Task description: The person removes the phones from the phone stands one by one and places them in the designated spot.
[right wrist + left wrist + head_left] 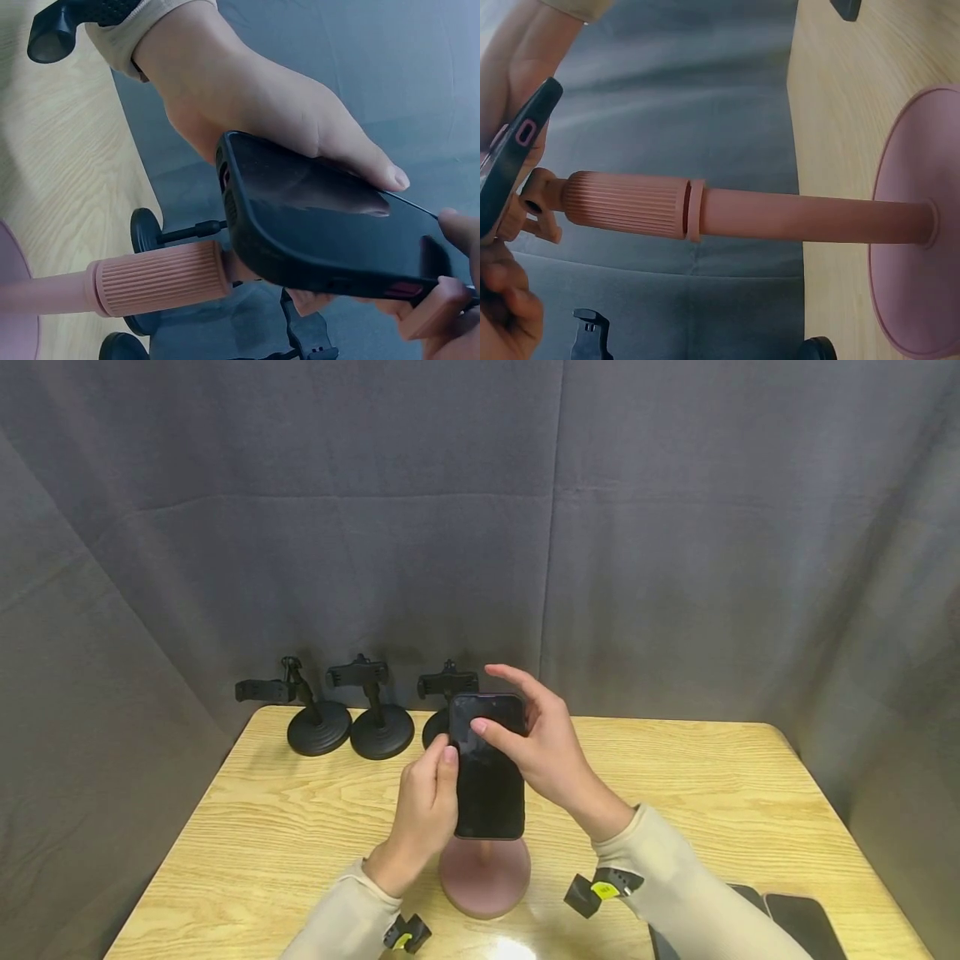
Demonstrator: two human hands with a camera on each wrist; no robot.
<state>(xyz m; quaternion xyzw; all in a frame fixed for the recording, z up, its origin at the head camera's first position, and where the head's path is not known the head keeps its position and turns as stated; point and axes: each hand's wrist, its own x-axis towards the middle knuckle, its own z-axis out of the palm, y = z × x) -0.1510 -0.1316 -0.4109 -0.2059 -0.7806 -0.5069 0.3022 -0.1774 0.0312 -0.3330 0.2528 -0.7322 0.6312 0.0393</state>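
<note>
A black smartphone (491, 793) is held upright, screen facing me, at the top of a pink phone stand. The stand's ribbed neck (630, 204) and round base (483, 885) show below it. My left hand (423, 797) grips the phone's left edge, thumb along the front and fingers curled behind. On the other side my right hand (543, 739) holds the phone's upper right part, with the thumb over the screen and the index finger stretched upward. A pink clamp arm (431, 311) sits against the phone beside the right fingers. The phone mostly hides the clamp in the head view.
Three black phone stands stand along the back edge: a left one (318, 727), a middle one (382, 731) and one partly behind the phone (447, 683). Dark phones (802, 922) lie at the front right, partly under my sleeve. Grey curtains (675, 568) surround the wooden table (300, 827).
</note>
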